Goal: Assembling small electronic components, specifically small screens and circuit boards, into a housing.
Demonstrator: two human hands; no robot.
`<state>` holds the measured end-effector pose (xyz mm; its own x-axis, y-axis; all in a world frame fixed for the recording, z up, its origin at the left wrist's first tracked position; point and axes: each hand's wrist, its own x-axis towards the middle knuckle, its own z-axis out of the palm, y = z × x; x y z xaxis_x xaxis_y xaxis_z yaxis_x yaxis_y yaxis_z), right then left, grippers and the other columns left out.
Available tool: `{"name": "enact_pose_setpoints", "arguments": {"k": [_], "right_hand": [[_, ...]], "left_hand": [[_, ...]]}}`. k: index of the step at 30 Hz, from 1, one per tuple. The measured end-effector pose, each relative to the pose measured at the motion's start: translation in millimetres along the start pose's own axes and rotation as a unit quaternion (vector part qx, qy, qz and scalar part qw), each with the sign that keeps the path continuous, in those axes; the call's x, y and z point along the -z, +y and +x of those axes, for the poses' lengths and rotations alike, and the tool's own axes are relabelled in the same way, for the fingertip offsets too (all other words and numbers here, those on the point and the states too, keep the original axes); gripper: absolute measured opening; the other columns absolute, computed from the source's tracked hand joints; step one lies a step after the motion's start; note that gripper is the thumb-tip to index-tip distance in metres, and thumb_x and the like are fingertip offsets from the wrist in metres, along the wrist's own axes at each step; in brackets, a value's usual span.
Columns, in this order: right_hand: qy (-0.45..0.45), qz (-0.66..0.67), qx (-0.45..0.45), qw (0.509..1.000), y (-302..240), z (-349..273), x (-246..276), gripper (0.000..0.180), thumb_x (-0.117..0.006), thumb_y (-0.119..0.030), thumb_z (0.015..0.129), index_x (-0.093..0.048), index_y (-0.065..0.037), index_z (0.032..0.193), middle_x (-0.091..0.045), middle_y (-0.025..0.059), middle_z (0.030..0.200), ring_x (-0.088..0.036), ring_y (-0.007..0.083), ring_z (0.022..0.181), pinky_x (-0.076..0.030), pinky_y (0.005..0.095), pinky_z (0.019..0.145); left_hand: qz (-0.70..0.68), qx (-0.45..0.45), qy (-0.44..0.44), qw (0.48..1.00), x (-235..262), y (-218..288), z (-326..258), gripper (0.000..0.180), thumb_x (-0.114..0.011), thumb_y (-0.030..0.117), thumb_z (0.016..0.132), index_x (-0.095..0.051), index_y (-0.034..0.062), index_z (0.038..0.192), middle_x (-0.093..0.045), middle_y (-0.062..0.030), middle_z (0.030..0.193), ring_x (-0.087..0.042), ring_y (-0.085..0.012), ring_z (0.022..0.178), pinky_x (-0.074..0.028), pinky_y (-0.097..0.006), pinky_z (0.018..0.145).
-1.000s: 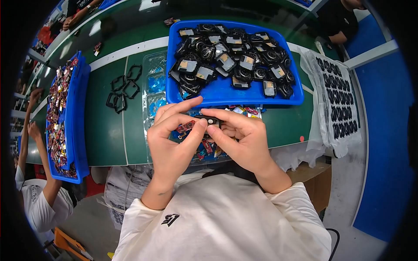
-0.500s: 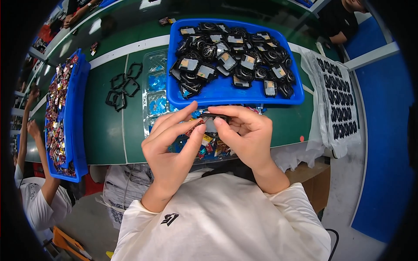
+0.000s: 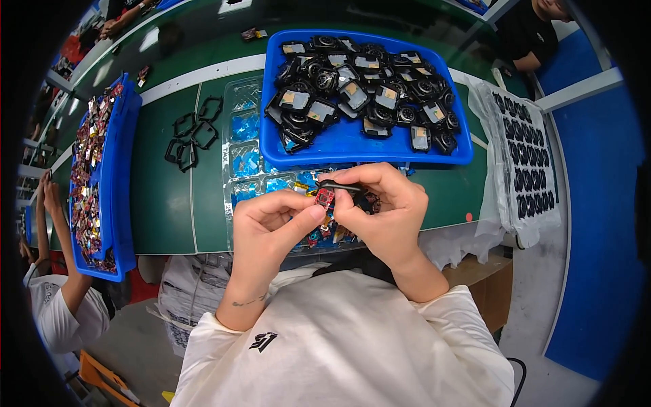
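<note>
Between finger and thumb, my left hand [image 3: 274, 227] pinches a small red circuit board [image 3: 325, 197] with a dark chip on it. My right hand [image 3: 386, 207] grips a black watch-like case [image 3: 342, 185] by its edge, and the board sits right against that case. Whether the two are joined by a wire I cannot tell. Beneath my hands lies a clear plastic tray [image 3: 245, 163] with blue-filmed pieces and, at its near end, loose circuit boards [image 3: 319, 237], partly hidden by my fingers.
Beyond my hands a blue bin [image 3: 366, 157] holds many black cases. At left stands another blue bin [image 3: 125, 183] full of small boards. Several black frames [image 3: 193, 139] lie on the green table [image 3: 163, 217]. A white tray [image 3: 522, 156] of black parts is at right. Other people work nearby.
My left fingers have closed in and turned the red board so its chip side shows. My right hand keeps the black case, tilted somewhat differently.
</note>
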<state>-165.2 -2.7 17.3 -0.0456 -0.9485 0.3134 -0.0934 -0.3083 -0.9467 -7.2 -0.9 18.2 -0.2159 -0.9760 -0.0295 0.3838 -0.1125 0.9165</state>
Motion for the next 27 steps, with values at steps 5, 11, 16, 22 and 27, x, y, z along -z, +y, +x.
{"name": "enact_pose_setpoints", "arguments": {"k": [5, 11, 16, 22, 27], "right_hand": [[-0.026, -0.008, 0.019, 0.999, -3, -2, 5, 0.019, -0.069, 0.001, 0.073, -0.064, 0.001, 0.091, -0.068, 0.0077, 0.088, -0.066, 0.0116, 0.080, -0.053, 0.0233, 0.070], [-0.103, 0.084, -0.073, 0.988, -10, 12, 16, 0.018, -0.068, 0.004, 0.078, -0.061, 0.006, 0.094, -0.066, 0.0124, 0.092, -0.065, 0.0149, 0.084, -0.053, 0.0250, 0.074], [-0.102, -0.015, 0.024, 0.994, -11, 109, 33, 0.010, -0.068, -0.005, 0.076, -0.067, 0.000, 0.085, -0.067, 0.0064, 0.079, -0.064, 0.0101, 0.071, -0.051, 0.0229, 0.066], [0.060, -0.203, -0.023, 0.977, 82, 277, 92, 0.022, -0.076, -0.018, 0.068, -0.071, -0.002, 0.082, -0.069, 0.0069, 0.077, -0.064, 0.0118, 0.071, -0.049, 0.0250, 0.067], [0.083, -0.395, -0.175, 0.898, 122, 318, 97, 0.035, -0.081, -0.027, 0.061, -0.071, -0.003, 0.085, -0.069, 0.0135, 0.086, -0.067, 0.0255, 0.080, -0.050, 0.0320, 0.073]], "left_hand": [[0.059, -0.011, 0.040, 0.997, 1, -5, 3, 0.018, -0.073, -0.001, 0.076, -0.058, -0.0013, 0.084, -0.063, -0.0037, 0.076, -0.059, -0.0055, 0.069, -0.043, -0.017, 0.059], [0.111, -0.006, 0.061, 0.992, 2, -4, 2, 0.026, -0.075, 0.001, 0.073, -0.051, 0.0043, 0.081, -0.059, 0.0020, 0.065, -0.052, -0.0021, 0.057, -0.038, -0.016, 0.057], [0.109, -0.035, 0.053, 0.992, 5, -5, 4, 0.020, -0.073, 0.006, 0.077, -0.054, 0.0031, 0.084, -0.060, 0.0009, 0.066, -0.051, -0.0022, 0.058, -0.038, -0.017, 0.056], [0.175, -0.055, 0.024, 0.983, 6, -7, -1, 0.009, -0.068, 0.006, 0.082, -0.061, 0.0014, 0.084, -0.062, -0.0001, 0.069, -0.056, -0.0038, 0.061, -0.041, -0.018, 0.057], [0.203, -0.064, 0.056, 0.976, 15, -1, -3, 0.009, -0.063, 0.005, 0.085, -0.064, -0.0039, 0.088, -0.063, -0.0052, 0.077, -0.060, -0.0089, 0.064, -0.044, -0.019, 0.058]]}}
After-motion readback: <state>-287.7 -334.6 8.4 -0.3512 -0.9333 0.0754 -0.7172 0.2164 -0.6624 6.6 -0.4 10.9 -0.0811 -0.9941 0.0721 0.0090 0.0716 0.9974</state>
